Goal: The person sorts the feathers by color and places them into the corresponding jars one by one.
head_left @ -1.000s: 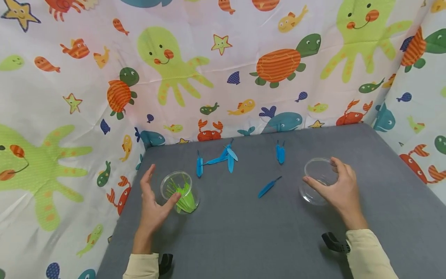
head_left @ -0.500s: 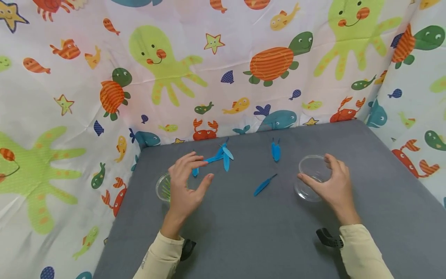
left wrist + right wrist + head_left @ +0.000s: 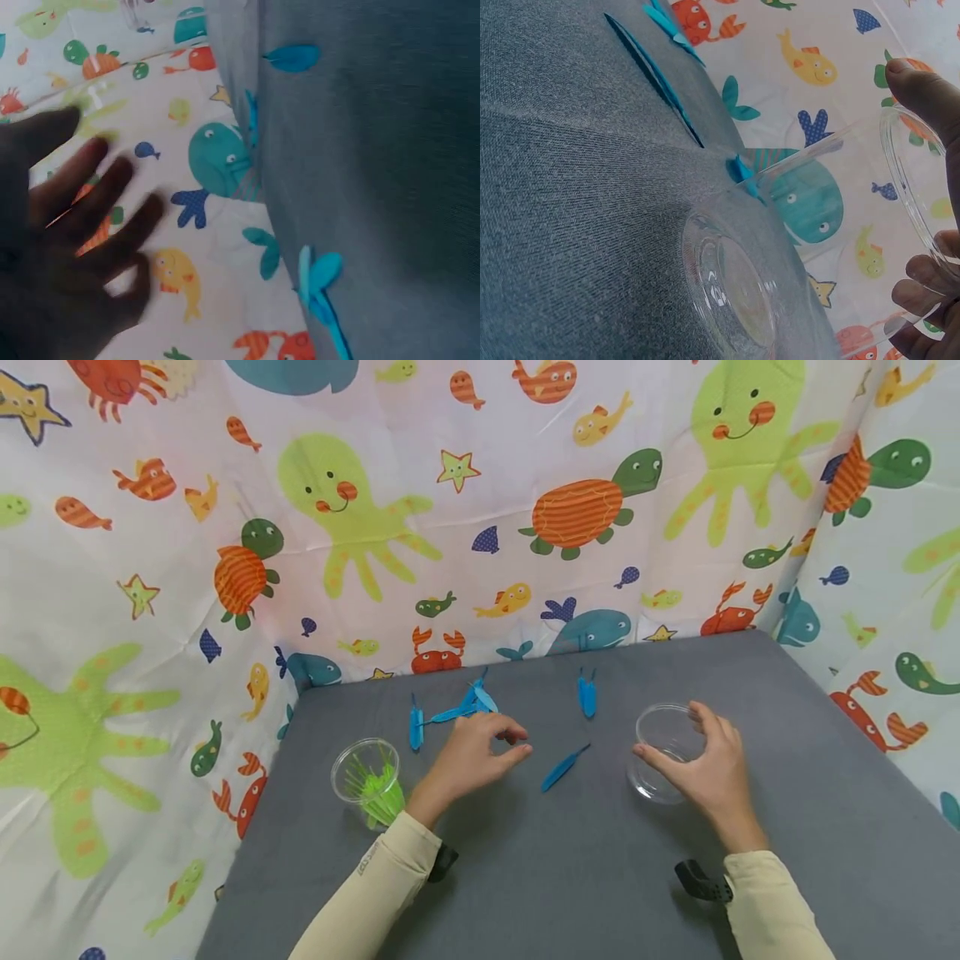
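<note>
My right hand [image 3: 708, 772] grips an upright clear plastic cup [image 3: 660, 756] near its rim, thumb on one side and fingers on the other. The right wrist view shows no contents in this cup [image 3: 727, 289]. Over the middle of the table hovers my left hand [image 3: 476, 758], its fingers loosely bent and holding nothing. Just right of its fingertips lies a single blue feather [image 3: 562, 770]. Several more blue feathers [image 3: 461, 706] lie behind the left hand, partly hidden by it. In the left wrist view the left hand [image 3: 82, 247] is dark and blurred.
A second clear cup [image 3: 365, 777], filled with bright green feathers [image 3: 381, 793], stands left of the left forearm. Other blue feathers lie at the back left [image 3: 416, 728] and back middle [image 3: 587, 697]. A sea-animal print curtain [image 3: 375, 635] borders the grey table [image 3: 570, 877].
My left hand has moved right, away from the cup of green feathers and across it, toward the single blue feather. The right hand still holds the clear cup in about the same place.
</note>
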